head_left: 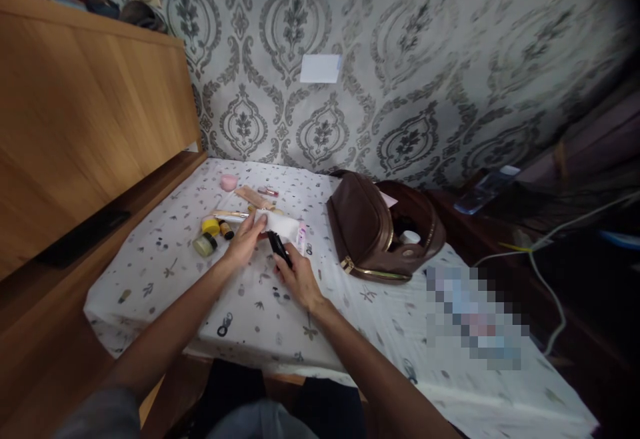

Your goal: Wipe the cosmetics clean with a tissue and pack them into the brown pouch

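My left hand [243, 243] grips the left end of a flat white packet [283, 224], with the thumb lying on top. Purple print shows at the packet's right end. Closed around a slim black object [278, 247], my right hand [300, 277] holds it against the packet's near side; its exact kind is unclear. Left of my left hand are a yellow-lidded jar [211, 227], a small dark bottle [227, 229] and a pale green jar with a black lid [204, 245]. Makeup brushes [230, 213] and a peach-coloured tube [254, 197] lie just beyond the hands.
A brown leather bag [363, 225] stands unzipped on the right, a white-capped item [410, 237] inside. A pink round container [229, 182] and a small pink tube [268, 191] sit farther back. Wooden furniture [95, 99] borders the left, and the patterned wall closes off the back.
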{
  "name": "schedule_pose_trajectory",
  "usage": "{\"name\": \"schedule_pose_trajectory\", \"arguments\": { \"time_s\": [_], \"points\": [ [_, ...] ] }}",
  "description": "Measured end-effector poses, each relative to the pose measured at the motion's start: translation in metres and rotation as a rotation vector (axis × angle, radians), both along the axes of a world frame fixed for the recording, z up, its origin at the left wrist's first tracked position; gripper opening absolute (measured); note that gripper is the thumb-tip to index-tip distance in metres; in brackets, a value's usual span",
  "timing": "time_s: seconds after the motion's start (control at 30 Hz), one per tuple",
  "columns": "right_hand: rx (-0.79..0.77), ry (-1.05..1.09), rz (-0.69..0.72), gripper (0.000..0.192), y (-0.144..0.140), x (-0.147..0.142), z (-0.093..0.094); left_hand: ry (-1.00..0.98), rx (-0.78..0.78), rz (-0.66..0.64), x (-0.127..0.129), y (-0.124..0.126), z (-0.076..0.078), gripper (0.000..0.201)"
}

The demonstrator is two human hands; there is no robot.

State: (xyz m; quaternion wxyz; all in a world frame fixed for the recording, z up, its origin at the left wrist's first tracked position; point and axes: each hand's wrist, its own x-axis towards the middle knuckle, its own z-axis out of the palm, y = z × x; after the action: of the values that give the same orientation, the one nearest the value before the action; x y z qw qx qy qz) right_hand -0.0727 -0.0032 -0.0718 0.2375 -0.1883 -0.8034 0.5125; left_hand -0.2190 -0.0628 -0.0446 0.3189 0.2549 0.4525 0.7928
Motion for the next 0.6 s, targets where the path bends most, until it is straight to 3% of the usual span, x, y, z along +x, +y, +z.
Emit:
{"name": "schedule_pose_trajectory", "arguments": {
  "time_s": [0.13,0.37,0.5,0.6],
  "points": [
    [0.009,-0.008,0.009,0.023,-0.002,0.002,0.002,-0.097,0.011,-0.091,0.007,0.001,-0.004,0.041],
    [0.078,0.013,-0.139,0.026,0.000,0.001,-0.001,0.005,-0.066,-0.243,0.019,0.000,-0.014,0.046],
    [0.296,-0.061,-0.175,0.024,-0.001,-0.001,-0.008,-0.035,-0.032,-0.141,0.022,0.004,-0.012,0.042],
    [0.391,-0.123,-0.115,0.024,-0.002,-0.002,-0.008,-0.051,-0.003,-0.029,0.017,0.006,-0.007,0.036]
  ]
}}
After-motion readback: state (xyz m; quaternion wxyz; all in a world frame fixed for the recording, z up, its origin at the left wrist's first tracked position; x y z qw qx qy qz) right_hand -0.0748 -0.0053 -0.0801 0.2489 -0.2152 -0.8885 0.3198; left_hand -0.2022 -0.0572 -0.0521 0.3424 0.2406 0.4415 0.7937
